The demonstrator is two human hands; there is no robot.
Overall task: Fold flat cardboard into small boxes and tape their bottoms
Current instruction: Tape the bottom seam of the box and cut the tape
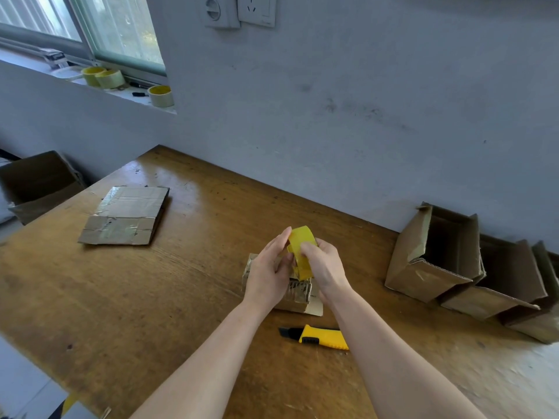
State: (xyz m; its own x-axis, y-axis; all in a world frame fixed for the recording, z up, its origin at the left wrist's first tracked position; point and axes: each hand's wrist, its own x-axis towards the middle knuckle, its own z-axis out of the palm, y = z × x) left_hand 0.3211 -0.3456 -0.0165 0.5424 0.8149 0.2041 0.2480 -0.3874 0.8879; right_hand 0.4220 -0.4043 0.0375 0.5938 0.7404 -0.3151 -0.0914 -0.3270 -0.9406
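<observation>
Both hands hold a yellow tape roll (302, 244) up on its edge, just above a small cardboard box (298, 294). The right hand (325, 267) curls its fingers round the right side of the roll. The left hand (267, 269) pinches the left side, with its long fingers behind and its thumb in front. The small box sits on the wooden table (151, 297), near the middle, and the hands hide most of it.

A yellow box cutter (322, 338) lies just in front of the box, close to the right arm. Its dark tip points left. Left of the hands is a wide bare stretch of table. It runs up to a flat cardboard piece (127, 216) with shiny tape on it, which lies well apart, near the table's left edge. On the right, a row of open cardboard boxes (435, 255) stands along the wall, with bare table between them and the hands. The table's far edge meets the wall. Its near edge slants across the bottom left.

The table is brown wood, shiny and scratched, with a pale worn patch at the near right. The wall is grey with dark smudges. A bigger open box (39, 182) stands off the table at the left. Three tape rolls (102, 77) sit on the window sill (133, 99). Wall sockets (257, 9) are high up.
</observation>
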